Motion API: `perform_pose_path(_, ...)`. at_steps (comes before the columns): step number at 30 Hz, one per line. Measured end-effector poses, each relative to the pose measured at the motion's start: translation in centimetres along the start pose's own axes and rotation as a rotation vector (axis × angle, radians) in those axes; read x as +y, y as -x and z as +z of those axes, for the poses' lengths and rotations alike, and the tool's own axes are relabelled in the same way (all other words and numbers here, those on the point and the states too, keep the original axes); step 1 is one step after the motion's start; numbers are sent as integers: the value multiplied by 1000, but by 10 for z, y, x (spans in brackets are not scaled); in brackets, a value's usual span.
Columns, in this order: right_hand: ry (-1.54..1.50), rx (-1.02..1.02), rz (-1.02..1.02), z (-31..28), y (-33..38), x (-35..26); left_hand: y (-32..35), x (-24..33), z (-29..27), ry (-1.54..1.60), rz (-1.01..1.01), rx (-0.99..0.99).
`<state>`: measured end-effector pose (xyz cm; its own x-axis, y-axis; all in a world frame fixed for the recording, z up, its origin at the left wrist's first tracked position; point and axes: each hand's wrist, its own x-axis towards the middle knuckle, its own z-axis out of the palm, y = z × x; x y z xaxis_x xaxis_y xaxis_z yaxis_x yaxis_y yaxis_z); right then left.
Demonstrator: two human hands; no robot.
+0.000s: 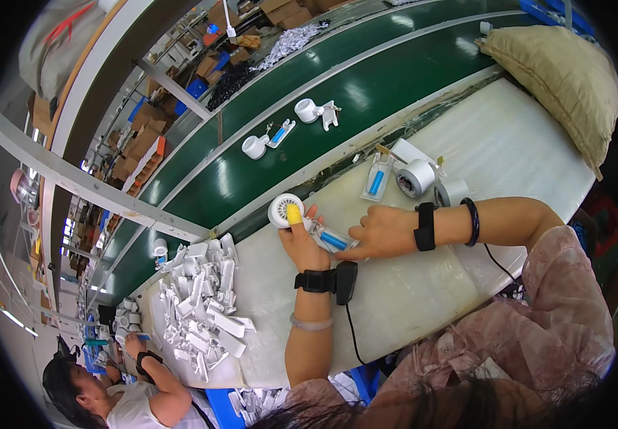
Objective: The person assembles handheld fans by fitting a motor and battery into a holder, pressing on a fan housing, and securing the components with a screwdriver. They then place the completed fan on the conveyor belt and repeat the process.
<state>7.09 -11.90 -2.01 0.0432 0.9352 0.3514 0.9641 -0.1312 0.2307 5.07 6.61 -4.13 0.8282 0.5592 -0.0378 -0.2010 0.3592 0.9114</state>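
My left hand [303,242] holds a white handheld fan [278,217] by its round head, the thumb in a yellow finger cover pressed against the grille. The fan's handle is open and slants to the right, showing a blue battery [334,240] inside. At the handle's far end is my right hand [382,232], its fingers bent around the lower edge and partly hiding it. Just beyond that hand lie another open handle shell with a blue battery [376,179] and a white fan head [415,178].
White plastic shells [198,304] are heaped left on the table [273,329]. A green conveyor belt [387,75] behind carries two more fan assemblies. A beige sack [559,82] stands far right. Another person [134,397] works at lower left, near a blue bin [221,409].
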Motion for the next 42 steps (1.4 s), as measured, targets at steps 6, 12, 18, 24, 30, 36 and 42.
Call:
perform_pose_path(6, 31, -10, 28, 4, -2, -3, 2, -1, 3, -3, -10, -35)
perform_pose_path(12, 13, -58, 60, -2, -2, -5, -1, -3, 0, 24, -39, -35)
perform_pose_path(18, -76, -81, 122, -6, 3, -1, -4, 1, -4, 117, -90, -29)
perform_pose_path(24, 148, -104, 61, -1, -6, -15, 3, 1, 4, 89, -64, -59)
perform_pose_path(30, 79, -98, 136, -22, -15, -11, 7, 12, 5, 70, -29, -69)
perform_pose_path(36, -3, -37, 103, -22, -13, -3, 2, 7, -2, 65, -58, -90)
perform_pose_path(42, 34, -101, 73, -8, -7, 0, 6, 5, 5, 88, -86, -108)
